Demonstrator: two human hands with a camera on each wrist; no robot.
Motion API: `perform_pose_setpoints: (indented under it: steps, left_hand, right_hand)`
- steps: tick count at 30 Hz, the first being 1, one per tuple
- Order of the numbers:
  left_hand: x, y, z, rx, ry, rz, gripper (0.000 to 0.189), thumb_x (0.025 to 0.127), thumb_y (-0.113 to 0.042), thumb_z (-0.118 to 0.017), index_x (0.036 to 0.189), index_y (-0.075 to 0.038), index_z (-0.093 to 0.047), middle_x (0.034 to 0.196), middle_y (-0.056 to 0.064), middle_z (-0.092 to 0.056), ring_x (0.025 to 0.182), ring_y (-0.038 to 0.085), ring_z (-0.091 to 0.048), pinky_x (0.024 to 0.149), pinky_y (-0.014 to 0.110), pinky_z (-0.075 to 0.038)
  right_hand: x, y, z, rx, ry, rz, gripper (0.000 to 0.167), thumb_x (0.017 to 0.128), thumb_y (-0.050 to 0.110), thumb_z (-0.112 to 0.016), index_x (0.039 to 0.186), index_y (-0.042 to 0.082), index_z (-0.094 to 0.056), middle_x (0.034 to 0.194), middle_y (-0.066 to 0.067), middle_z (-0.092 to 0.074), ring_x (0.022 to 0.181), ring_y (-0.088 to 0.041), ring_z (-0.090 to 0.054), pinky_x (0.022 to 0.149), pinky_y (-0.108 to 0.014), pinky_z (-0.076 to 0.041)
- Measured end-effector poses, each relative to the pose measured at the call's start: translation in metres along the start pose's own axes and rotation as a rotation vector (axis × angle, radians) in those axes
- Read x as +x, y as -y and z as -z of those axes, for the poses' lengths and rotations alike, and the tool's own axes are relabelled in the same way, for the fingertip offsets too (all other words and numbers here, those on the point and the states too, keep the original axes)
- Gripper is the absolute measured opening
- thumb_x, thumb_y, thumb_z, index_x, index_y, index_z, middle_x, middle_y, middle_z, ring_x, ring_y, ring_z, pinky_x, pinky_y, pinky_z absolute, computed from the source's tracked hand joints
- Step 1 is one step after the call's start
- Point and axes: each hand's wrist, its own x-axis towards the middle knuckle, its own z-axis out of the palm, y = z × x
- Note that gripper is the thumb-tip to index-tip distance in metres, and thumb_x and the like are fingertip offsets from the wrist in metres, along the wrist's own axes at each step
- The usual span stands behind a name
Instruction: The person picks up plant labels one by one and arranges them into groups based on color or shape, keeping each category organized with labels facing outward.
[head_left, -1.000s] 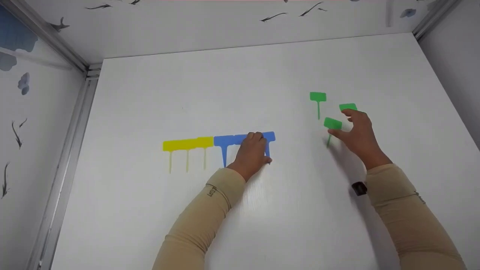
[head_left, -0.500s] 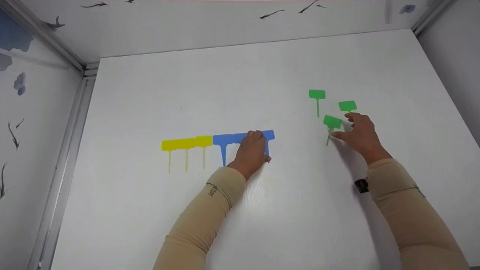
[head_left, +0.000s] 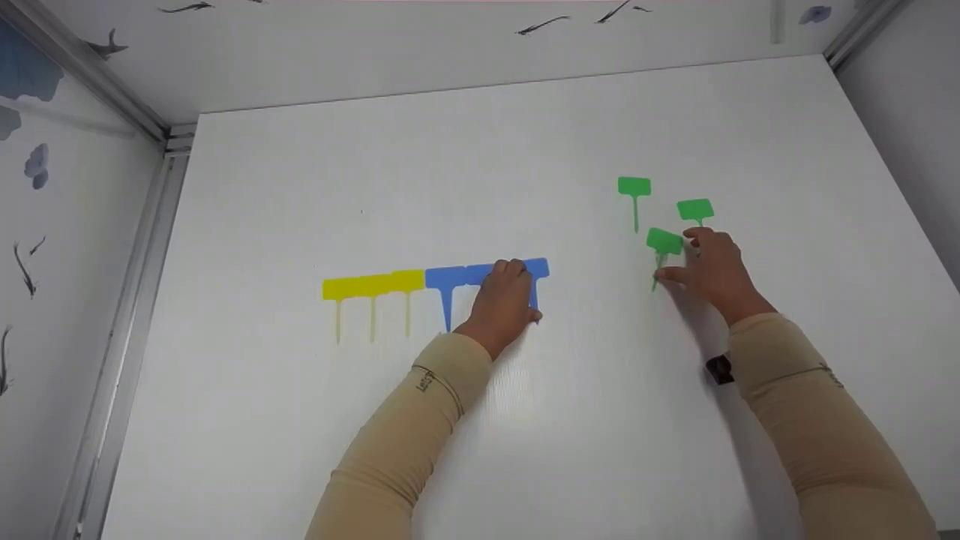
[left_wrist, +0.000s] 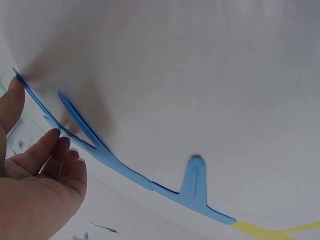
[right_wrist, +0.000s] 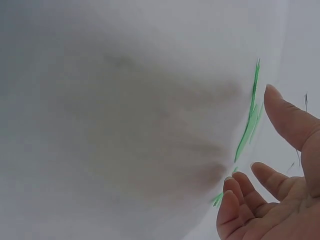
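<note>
My left hand [head_left: 501, 306] rests on the row of blue T-shaped plant labels, with its fingertips over the label heads and its thumb by the stem tip of the right-hand blue label [head_left: 535, 271]. In the left wrist view the thumb meets that stem tip and the fingers bend towards the head. The left-hand blue label [head_left: 446, 278] shows whole; the middle one is partly covered. My right hand [head_left: 724, 271] hovers at the nearest green plant label [head_left: 664, 241], thumb by its stem and fingers beside its head, spread apart. In the right wrist view the fingers [right_wrist: 240, 197] are loosely bent.
Three yellow plant labels [head_left: 373, 286] continue the row to the left, heads edge to edge. Two more green labels lie farther back, an upright one [head_left: 634, 187] and a right-hand one [head_left: 695, 209] partly behind the fingers. The white tabletop [head_left: 247, 420] meets patterned walls.
My right thumb has slid down along the near green label's stem, and the right fingers have come closer to its head. The left hand and the blue and yellow row stay put.
</note>
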Motion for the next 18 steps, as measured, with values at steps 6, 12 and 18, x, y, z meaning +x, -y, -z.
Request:
perform_pose_setpoints:
  steps: [6,12,18]
  left_hand:
    - [-0.0003,-0.0003,0.0009,-0.001,-0.005,-0.004,0.061,0.088,-0.035,-0.07,0.133,0.002,-0.052,0.137,0.01,-0.048,0.128,0.023,-0.041,0.11,0.03,-0.035]
    - [-0.0003,0.0,0.0007,-0.01,-0.011,-0.003,0.061,0.088,-0.035,-0.07,0.133,0.002,-0.052,0.136,0.011,-0.048,0.128,0.024,-0.041,0.11,0.03,-0.034]
    - [-0.0001,-0.0006,0.0019,0.062,0.003,-0.013,0.059,0.088,-0.038,-0.068,0.13,0.001,-0.055,0.135,0.01,-0.049,0.127,0.023,-0.042,0.107,0.028,-0.037]
  right_hand:
    - [0.0013,0.0009,-0.002,-0.016,-0.008,-0.011,0.083,0.087,0.027,-0.073,0.144,-0.01,-0.026,0.138,-0.034,-0.033,0.13,-0.048,-0.028,0.107,-0.058,-0.028]
    - [0.005,0.0004,-0.0035,-0.023,-0.016,-0.029,0.081,0.087,0.027,-0.073,0.143,-0.011,-0.028,0.135,-0.033,-0.035,0.128,-0.047,-0.029,0.106,-0.057,-0.03]
    - [0.0067,0.0026,-0.0029,-0.035,-0.002,-0.061,0.084,0.086,0.03,-0.072,0.144,-0.011,-0.027,0.136,-0.035,-0.033,0.129,-0.051,-0.026,0.106,-0.058,-0.03]
